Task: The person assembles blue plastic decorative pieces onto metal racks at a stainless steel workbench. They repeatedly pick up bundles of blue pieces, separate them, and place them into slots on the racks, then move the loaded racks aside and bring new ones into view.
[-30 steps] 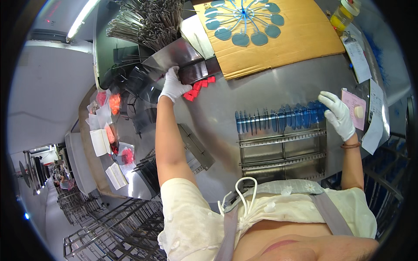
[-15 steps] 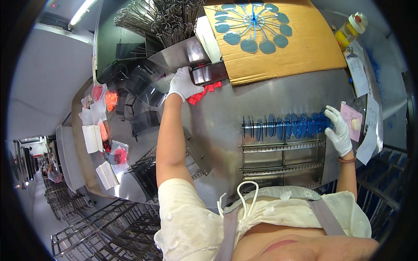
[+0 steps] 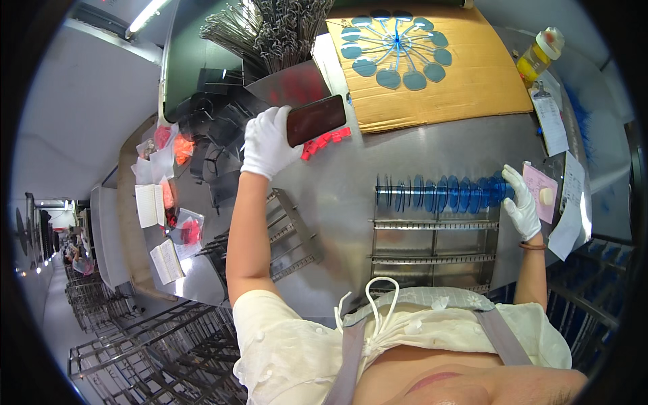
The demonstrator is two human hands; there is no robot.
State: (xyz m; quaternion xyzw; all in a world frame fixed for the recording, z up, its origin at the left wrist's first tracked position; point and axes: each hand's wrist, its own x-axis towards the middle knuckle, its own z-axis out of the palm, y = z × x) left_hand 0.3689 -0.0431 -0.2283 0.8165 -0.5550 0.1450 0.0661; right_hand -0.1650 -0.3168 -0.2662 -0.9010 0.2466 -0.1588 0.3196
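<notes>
My left hand (image 3: pixel 268 140), in a white glove, is closed on one end of a dark smartphone (image 3: pixel 317 120). The phone is tilted, and its glossy dark face shows. Right below it lies a row of small red pieces (image 3: pixel 325 142) on the metal table. My right hand (image 3: pixel 523 206), gloved too, has its fingers apart beside the last of several blue round lenses (image 3: pixel 451 194). Whether a fingertip touches that lens I cannot tell. The lenses stand on edge in a row along the top of a slotted metal rack (image 3: pixel 432 225).
A cardboard sheet (image 3: pixel 445 111) bears a ring of blue-grey lenses on stalks. Behind the phone stands a metal bin (image 3: pixel 287 88) of wire hooks. A second rack (image 3: pixel 293 236) lies beside my left forearm. At right are a yellow bottle (image 3: pixel 536 57), a clipboard (image 3: pixel 550 121) and pink paper (image 3: pixel 540 192).
My left hand has taken hold of the phone and lifted it off the table, a little to the left and tilted. My right hand has stayed by the blue lenses.
</notes>
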